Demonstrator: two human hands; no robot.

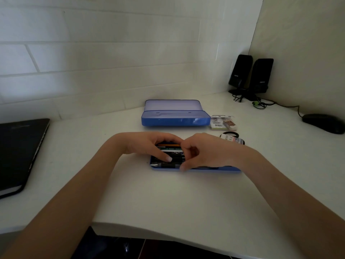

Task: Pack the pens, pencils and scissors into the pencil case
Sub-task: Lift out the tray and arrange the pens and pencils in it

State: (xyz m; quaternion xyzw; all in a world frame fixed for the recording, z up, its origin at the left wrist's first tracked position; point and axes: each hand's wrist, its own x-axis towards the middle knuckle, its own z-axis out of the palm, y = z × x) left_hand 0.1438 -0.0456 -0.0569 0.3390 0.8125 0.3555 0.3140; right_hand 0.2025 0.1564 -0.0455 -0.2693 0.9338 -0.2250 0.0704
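While both hands work the tray (pixel 196 169), entries run: laptop (pixel 20 150), idle; left hand (pixel 149 144), fingers pressing pens (pixel 168 165) flat; right hand (pixel 203 152), curled, hold unclear; case (pixel 175 116) open behind; risk: crowded pens riding up, jamming tray.

Blue pencil case (pixel 175 116) open, blue tray (pixel 211 169) holding pens (pixel 164 165), pencils (pixel 169 145)

Both bare forearms reaching forward and converging, left hand (pixel 149 144) palm down with fingers curled and thumb stretched toward the right, right hand (pixel 203 151) just beside it, fingers bent inward, fingertips of the two hands nearly meeting
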